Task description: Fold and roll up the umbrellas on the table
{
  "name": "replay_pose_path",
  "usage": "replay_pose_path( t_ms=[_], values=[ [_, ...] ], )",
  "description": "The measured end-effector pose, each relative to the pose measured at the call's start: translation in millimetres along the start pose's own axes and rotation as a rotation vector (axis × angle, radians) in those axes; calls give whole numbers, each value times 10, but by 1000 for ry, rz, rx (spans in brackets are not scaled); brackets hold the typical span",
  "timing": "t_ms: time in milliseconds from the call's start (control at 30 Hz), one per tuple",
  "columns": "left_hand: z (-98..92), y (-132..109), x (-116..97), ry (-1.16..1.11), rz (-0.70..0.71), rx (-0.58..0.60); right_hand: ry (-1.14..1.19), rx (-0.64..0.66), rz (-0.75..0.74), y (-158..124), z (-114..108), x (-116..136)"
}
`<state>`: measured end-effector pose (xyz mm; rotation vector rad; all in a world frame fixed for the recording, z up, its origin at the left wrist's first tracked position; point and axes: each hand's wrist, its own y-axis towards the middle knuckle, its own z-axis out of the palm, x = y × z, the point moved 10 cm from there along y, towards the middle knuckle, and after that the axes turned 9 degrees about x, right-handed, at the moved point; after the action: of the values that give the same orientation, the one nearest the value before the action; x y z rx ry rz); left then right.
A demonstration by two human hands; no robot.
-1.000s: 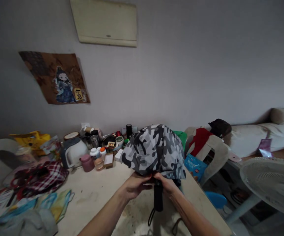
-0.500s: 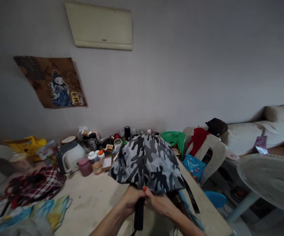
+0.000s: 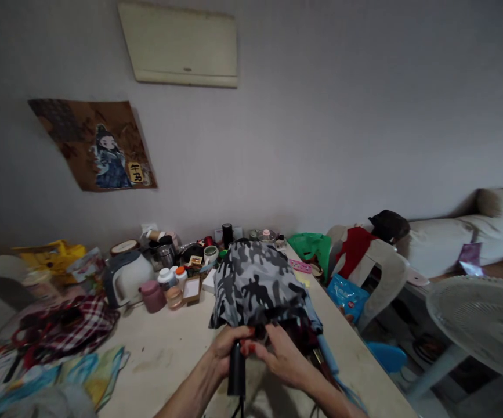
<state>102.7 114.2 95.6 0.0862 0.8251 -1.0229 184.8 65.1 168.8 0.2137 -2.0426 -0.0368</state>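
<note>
A grey, black and white camouflage umbrella (image 3: 260,281) is partly folded, its canopy pointing away from me over the table. Its black handle (image 3: 236,371) points toward me, with a cord at the end. My left hand (image 3: 226,348) is closed round the umbrella just above the handle. My right hand (image 3: 272,351) has its fingers bent in at the canopy's near edge, by the shaft. Exactly what those fingertips pinch is partly hidden. Under the canopy's right side lie a light blue item (image 3: 329,354) and some dark things.
On the left of the table (image 3: 168,348) stand a kettle (image 3: 129,276), a pink jar (image 3: 152,295) and several bottles. Plaid cloth (image 3: 81,319) lies at the far left. At right are a green bag (image 3: 312,247), a blue packet (image 3: 347,293), a plastic chair (image 3: 386,273) and a round stool (image 3: 481,313).
The umbrella's canopy has become narrower and flatter, drawn in at its sides. My right hand has shifted slightly right, its fingers now at the shaft area. The view has turned slightly left.
</note>
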Motion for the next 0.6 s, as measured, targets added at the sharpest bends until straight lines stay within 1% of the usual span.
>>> replay_pose_path(
  t_ms=[100, 167, 233, 300, 367, 433, 467, 500, 533, 600],
  values=[
    [17, -13, -119, -56, 18, 40, -70, -30, -70, -15, -60, 145],
    [54, -45, -203, -74, 43, 84, -39, -55, -87, -17, -109, 128],
    [110, -80, -281, -34, 81, 137, 27, -119, -61, -4, -222, 32],
    [131, -115, -361, 84, 134, 143, 152, -253, 9, -5, -440, -124],
    [76, -158, -433, 238, 178, 64, 279, -485, 63, -79, -764, -254],
    [4, -207, -476, 372, 193, -19, 347, -691, 46, -183, -1068, -256],
    [-25, -227, -481, 429, 189, -42, 366, -751, 17, -218, -1182, -208],
    [-48, -242, -479, 477, 184, -52, 385, -768, -23, -226, -1259, -133],
    [-66, -250, -472, 518, 183, -49, 406, -740, -68, -204, -1296, -38],
    [-110, -250, -452, 573, 186, -36, 421, -614, -142, -129, -1280, 181]
  ],
)
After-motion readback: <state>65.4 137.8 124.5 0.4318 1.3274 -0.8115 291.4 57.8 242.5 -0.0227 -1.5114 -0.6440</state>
